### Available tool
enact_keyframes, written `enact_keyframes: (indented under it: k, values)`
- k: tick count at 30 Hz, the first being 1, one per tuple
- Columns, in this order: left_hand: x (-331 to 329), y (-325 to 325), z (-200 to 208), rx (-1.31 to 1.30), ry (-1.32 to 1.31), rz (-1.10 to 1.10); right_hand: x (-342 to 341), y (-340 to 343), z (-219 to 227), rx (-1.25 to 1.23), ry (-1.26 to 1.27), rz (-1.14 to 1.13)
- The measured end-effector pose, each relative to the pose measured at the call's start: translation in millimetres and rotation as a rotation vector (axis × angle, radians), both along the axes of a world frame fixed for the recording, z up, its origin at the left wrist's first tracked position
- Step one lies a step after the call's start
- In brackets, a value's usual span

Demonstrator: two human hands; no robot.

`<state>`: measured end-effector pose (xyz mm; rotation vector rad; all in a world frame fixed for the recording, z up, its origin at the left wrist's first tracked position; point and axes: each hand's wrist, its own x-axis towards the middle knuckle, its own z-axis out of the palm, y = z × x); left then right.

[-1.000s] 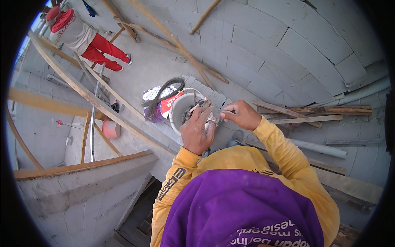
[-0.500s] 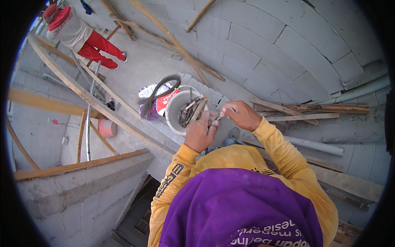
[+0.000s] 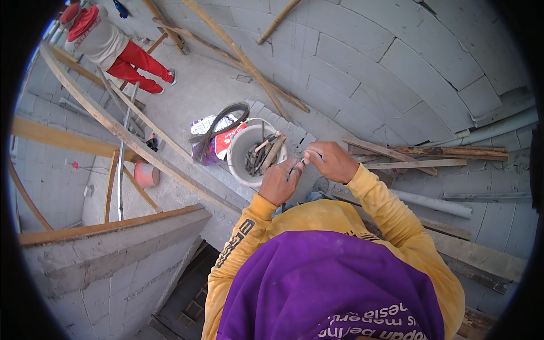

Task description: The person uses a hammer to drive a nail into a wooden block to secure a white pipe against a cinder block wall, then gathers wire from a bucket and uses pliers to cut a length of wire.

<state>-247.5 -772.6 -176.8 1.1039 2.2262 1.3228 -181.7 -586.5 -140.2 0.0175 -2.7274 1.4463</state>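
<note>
My left hand (image 3: 279,182) and right hand (image 3: 332,162) meet in front of my chest, just right of a whitish bucket (image 3: 240,148). Both are closed, fingertips pinched close together around something small and thin that I cannot make out. The bucket holds several tools, among them one with a wooden handle (image 3: 274,152); its other contents are jumbled. Against the bucket's left side lies a purple, white and red bag (image 3: 228,140), with a loop of dark wire (image 3: 207,136) on top.
Long timber props (image 3: 122,133) slant across the left. A pink bucket (image 3: 147,174) stands beyond them. Planks (image 3: 447,152) and a white pipe (image 3: 436,203) lie to the right beside the grey block wall (image 3: 391,68). Another person in red trousers (image 3: 136,67) stands far left.
My hands have drawn closer together, and the small shiny piece seen between them before is now mostly hidden by the fingers. The bucket and bag stay put.
</note>
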Motion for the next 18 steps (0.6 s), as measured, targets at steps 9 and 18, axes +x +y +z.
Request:
enact_keyframes:
  k: [9, 18]
  values:
    - [-1.9, 7.9, -5.7, 0.142, -0.164, 0.098, 7.7, -2.1, 1.1, -0.180, -0.098, 0.002]
    - [-2.2, -2.0, 20.8, 0.047, -0.475, -0.207, 7.5, 41.0, 12.0, -0.184, -0.352, 0.256]
